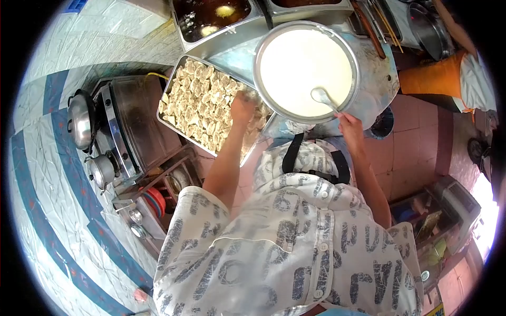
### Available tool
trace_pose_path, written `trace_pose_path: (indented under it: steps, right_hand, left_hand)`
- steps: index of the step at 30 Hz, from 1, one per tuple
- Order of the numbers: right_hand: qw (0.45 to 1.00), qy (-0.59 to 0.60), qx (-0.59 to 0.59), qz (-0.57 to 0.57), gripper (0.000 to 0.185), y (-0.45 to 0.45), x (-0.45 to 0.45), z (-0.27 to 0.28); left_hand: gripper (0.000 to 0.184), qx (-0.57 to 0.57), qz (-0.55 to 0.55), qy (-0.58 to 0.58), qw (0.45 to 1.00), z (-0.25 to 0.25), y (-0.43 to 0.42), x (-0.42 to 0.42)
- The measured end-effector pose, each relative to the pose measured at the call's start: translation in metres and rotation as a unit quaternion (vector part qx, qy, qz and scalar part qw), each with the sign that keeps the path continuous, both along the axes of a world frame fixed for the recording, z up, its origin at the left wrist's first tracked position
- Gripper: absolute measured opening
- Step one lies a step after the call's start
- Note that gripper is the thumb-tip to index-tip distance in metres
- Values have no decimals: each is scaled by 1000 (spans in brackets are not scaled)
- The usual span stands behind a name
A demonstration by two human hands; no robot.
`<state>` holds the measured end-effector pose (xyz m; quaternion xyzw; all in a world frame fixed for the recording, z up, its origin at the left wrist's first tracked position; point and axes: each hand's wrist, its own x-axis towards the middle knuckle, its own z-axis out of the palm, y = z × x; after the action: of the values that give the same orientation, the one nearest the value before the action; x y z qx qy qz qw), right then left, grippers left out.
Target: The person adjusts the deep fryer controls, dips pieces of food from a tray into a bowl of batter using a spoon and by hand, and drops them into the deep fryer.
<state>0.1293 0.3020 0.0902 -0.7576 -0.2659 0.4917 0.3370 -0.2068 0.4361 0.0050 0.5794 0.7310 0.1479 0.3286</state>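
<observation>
In the head view, my left hand [242, 109] reaches down into a metal tray [185, 138] heaped with small, pale tan, folded-looking food pieces [197, 100]. Its fingers are bent and partly hidden, so what they pinch cannot be seen. To the right of the tray stands a wide metal bowl [258, 79] full of smooth, cream-coloured batter [303, 63]. My right hand [349, 127] is closed on the handle of a spoon [322, 96], just outside the bowl's near rim. The spoon's head lies in the batter.
Beyond the tray is a metal fryer [232, 32] of dark oil with pale pieces floating. Long-handled tools [370, 31] lie at back right, near an orange container [429, 78]. A stove [139, 116] and lidded pots [83, 120] stand left. Another person's arm [454, 23] shows top right.
</observation>
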Motion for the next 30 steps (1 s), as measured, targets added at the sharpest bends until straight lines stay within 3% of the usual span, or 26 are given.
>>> trace_pose_path:
  steps: [8, 13, 19, 21, 23, 24, 27, 30]
  right_hand:
    - [1000, -19, 3, 9, 28, -1, 2, -8]
    - [1000, -23, -6, 19, 28, 3, -1, 0]
    - [1000, -21, 12, 8, 29, 0, 3, -10]
    - [1000, -24, 4, 7, 28, 1, 6, -3]
    - [1000, -23, -13, 16, 27, 1, 15, -1]
    - [996, -75, -9, 42, 26, 2, 16, -2]
    - [965, -240, 25, 105, 25, 0, 24, 4]
    - [917, -369, 53, 141, 27, 7, 17, 34]
  left_hand:
    - [46, -11, 32, -40, 999, -26, 2, -7]
    - [54, -6, -12, 0, 1000, -12, 3, -4]
    - [52, -43, 63, -49, 996, 2, 5, -8]
    - [43, -97, 192, -278, 936, 4, 6, -17]
    - [35, -144, 309, -484, 806, 8, 2, -24]
    - [30, -181, 342, -533, 753, 43, 1, -9]
    - [29, -201, 247, -553, 770, 57, -8, 17]
    - [34, -176, 149, -469, 853, 54, -19, 61]
